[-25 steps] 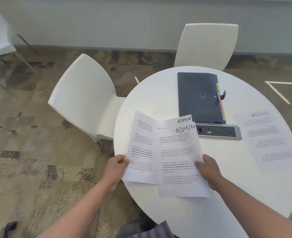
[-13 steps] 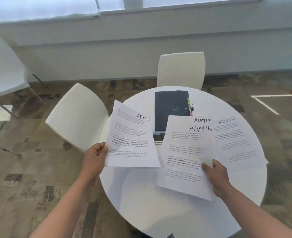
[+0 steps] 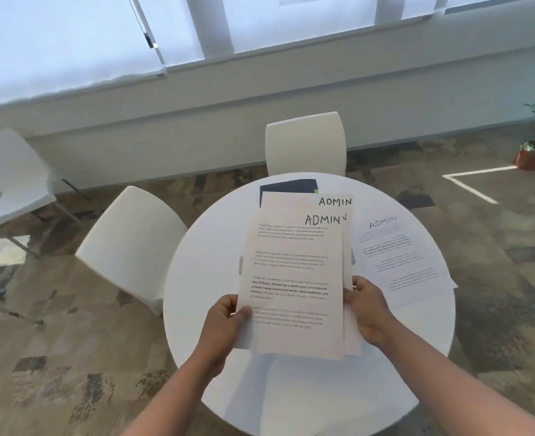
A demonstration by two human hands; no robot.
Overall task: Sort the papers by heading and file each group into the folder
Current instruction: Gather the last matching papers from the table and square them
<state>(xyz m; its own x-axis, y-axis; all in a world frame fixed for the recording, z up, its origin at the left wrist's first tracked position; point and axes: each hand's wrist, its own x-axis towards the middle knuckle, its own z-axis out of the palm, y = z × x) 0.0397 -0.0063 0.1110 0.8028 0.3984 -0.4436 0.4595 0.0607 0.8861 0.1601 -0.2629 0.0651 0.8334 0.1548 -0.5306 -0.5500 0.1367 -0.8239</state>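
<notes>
The left hand (image 3: 228,322) pinches the lower left edge of a stack of ADMIN-headed papers (image 3: 294,278), thumb on top; the right hand (image 3: 368,306) curls its fingers round the right edge. The stack is held above the round white worktop (image 3: 209,269), hiding most of the dark folder (image 3: 286,187). Another ADMIN sheet (image 3: 398,253) lies flat to the right.

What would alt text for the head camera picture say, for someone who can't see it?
Two hands, the left hand and right hand, hold a stack of papers headed ADMIN above a round white table. Another ADMIN sheet lies on the table to the right, and a dark folder peeks out behind the stack, with white chairs around.
</notes>
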